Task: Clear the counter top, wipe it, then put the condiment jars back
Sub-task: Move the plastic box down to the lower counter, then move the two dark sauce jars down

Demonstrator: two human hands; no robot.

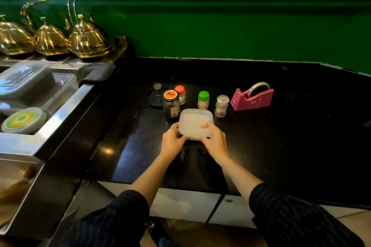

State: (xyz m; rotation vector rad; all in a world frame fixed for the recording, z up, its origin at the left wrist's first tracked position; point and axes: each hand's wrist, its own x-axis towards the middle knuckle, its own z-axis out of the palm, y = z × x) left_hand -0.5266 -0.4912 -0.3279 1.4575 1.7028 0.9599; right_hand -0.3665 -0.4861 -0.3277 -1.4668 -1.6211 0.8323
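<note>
A square translucent plastic container (193, 121) with a lid sits at the middle of the black counter top (281, 146). My left hand (172, 141) grips its near left corner and my right hand (214, 140) grips its near right edge, thumb on the lid. Just behind it stand a dark jar with an orange lid (171, 104), a small red-capped bottle (180, 94), a green-capped bottle (203, 100) and a clear shaker (221, 105).
A pink tape dispenser (252, 97) stands to the right of the jars. A small metal cup (157, 89) sits on a black round tray (153, 99). At left are a steel counter with plastic tubs (30, 86) and gold kettles (88, 40). A green wall (220, 30) backs the counter.
</note>
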